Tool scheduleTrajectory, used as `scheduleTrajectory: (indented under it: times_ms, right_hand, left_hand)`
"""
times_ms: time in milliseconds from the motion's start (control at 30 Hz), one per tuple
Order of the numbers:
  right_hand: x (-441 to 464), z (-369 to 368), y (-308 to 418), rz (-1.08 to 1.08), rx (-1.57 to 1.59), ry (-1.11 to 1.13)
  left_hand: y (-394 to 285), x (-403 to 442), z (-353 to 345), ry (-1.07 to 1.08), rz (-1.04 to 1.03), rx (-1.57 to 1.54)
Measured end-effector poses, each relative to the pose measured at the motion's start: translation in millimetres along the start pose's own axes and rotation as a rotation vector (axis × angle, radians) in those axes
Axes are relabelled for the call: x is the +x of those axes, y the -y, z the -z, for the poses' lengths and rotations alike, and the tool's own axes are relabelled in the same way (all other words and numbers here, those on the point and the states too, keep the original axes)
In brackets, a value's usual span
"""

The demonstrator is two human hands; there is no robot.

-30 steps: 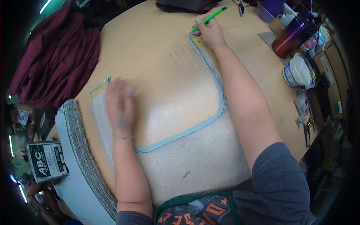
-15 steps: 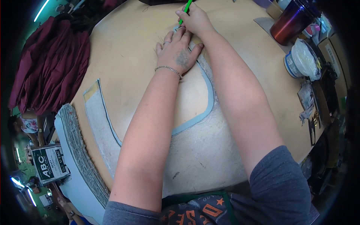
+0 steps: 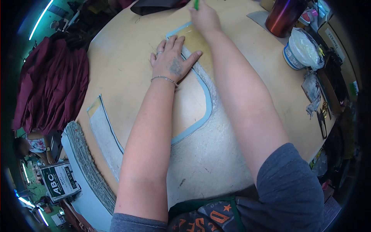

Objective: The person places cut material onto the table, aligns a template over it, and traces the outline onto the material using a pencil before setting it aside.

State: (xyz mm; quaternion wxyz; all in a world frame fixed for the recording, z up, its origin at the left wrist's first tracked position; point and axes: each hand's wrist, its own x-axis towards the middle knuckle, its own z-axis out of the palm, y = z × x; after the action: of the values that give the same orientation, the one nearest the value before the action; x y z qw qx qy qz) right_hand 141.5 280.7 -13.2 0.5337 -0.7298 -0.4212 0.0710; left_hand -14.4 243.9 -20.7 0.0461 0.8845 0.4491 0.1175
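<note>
A grey, U-shaped flat template lies on the table, with a light-blue border along its inner curve and yellowish ends. My left hand lies flat with fingers spread across the template's far right arm and the table beside it. In my right hand is a green pen or pencil, held upright above the far end of that arm. The tip of the green tool is hidden.
Maroon cloth hangs at the left, above a thick stack of grey-edged sheets and an ABC box. On the right stand a tumbler and a plastic-covered tub, with small snips nearer me. A person is at far left.
My right hand has lifted off the template's far end with the green tool, uncovering the yellowish corner. My left hand stays on the template. The whole view has shifted slightly.
</note>
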Motion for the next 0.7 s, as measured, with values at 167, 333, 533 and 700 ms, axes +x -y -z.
scheduleTrajectory:
  times_ms: [167, 333, 533, 700]
  right_hand:
    - [12, 7, -41, -0.088, 0.431, -0.036]
    - [7, 5, -41, 0.006, 0.314, 0.025]
    - [-4, 11, -32, 0.034, 0.163, 0.052]
    - [-36, 49, -19, 0.186, -0.059, 0.101]
  left_hand:
    - [-3, -1, 3, 0.014, 0.002, 0.003]
    - [-4, -1, 6, 0.027, 0.005, -0.010]
    - [-4, -1, 5, 0.033, 0.020, -0.014]
    - [-3, -1, 5, 0.037, 0.013, -0.022]
